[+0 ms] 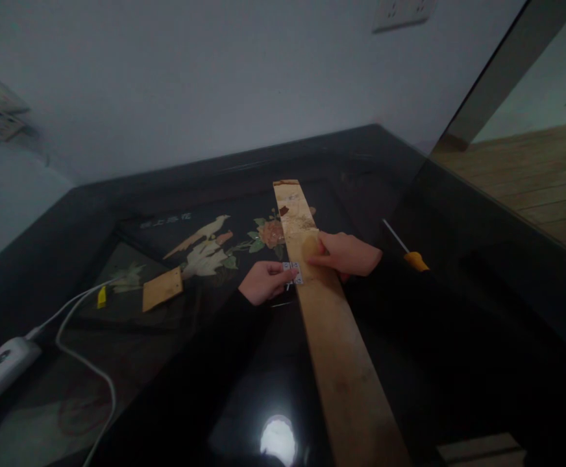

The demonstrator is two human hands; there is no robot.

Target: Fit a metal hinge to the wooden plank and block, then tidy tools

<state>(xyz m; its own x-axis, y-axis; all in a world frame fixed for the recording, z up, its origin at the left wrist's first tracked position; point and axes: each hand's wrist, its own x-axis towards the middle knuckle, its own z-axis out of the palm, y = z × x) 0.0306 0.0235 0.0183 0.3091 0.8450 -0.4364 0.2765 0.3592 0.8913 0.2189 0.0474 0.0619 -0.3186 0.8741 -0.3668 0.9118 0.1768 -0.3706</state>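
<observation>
A long light wooden plank [334, 324] lies slanted across the glossy black table [409, 363], from its far middle toward the near edge. My right hand [346, 254] rests on the plank near its middle, fingers pressing down on the wood. My left hand [263, 281] is just left of the plank, pinching a small white patterned strip [293, 271] against the plank's left edge. Both sleeves are black.
The tabletop bears an inlaid picture of a bird and flowers [215, 243]. A small square wooden piece [162, 288] and a yellow clip [101, 297] lie to the left. A yellow-handled tool [412, 256] lies right of my hand. A white power strip [0, 370] with cable sits at the near left.
</observation>
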